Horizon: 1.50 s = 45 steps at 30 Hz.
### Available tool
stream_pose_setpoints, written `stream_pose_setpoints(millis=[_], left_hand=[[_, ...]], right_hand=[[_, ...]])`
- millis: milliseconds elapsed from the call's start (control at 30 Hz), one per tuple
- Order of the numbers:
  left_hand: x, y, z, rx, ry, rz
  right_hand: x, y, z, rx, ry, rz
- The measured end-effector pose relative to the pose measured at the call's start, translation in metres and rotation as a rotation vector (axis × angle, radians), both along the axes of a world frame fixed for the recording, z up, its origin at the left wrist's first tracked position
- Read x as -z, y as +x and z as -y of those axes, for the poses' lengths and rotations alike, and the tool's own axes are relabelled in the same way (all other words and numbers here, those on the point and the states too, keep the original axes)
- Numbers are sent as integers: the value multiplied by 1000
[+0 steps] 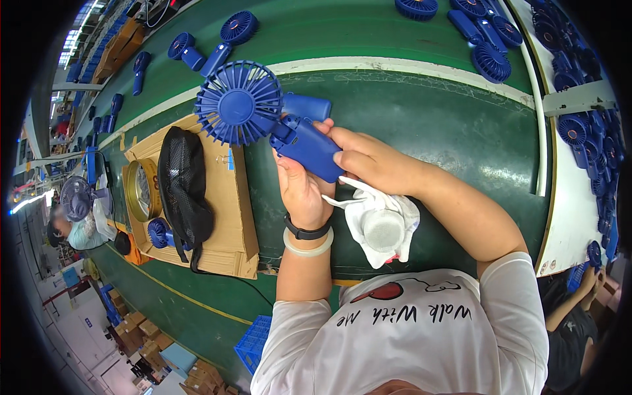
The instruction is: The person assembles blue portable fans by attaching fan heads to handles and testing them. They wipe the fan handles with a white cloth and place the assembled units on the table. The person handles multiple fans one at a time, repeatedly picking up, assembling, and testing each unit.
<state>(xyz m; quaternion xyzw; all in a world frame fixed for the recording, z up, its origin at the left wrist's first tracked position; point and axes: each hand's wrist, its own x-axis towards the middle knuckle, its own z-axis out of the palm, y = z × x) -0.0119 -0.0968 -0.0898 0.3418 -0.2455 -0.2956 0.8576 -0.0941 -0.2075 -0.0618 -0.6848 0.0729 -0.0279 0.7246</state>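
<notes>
A blue handheld fan (313, 150) is held between both hands above the green bench, its round grille tilted away to the upper left. My left hand (303, 194), with a black band and a pale bangle at the wrist, is closed around the handle's lower left side. Across the handle's right side, my right hand (368, 158) grips with the thumb on its face. Another blue handle-shaped piece (308, 105) shows just behind the fan; whether it is touched cannot be told. Below my right hand sits a white cloth (382, 224) bunched round a cup-shaped thing.
Left on the bench, a cardboard tray (243, 224) holds a black mesh pouch (184, 184), a tape roll (143, 189) and a small blue fan (158, 232). More blue fans (490, 62) lie along the far green strip. Other people work at both sides.
</notes>
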Motion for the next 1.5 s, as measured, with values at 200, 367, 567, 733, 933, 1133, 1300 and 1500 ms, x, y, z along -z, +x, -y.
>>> stream_pose_setpoints(millis=[200,367,567,733,933,1133,1300,1500], left_hand=[[0,-1,-1,22,-25,13],[1,1,-1,-2,-33,39],[-2,1,-1,37,-67,-7],[2,1,-1,13,-52,32],[-5,1,-1,60,-75,7],[-2,0,-1,11,-55,34],[-3,2,-3,94,-81,-30],[4,9,-11,149,-110,-129]], right_hand=[[-4,-2,-2,38,9,-18],[-6,0,-5,44,-36,56],[-12,1,-8,69,7,-18],[-6,-1,-4,33,-24,24],[-7,-2,-7,83,-96,67],[-11,-3,-8,67,-105,45],[-6,-1,-13,101,-145,15],[0,-20,4,12,232,25]])
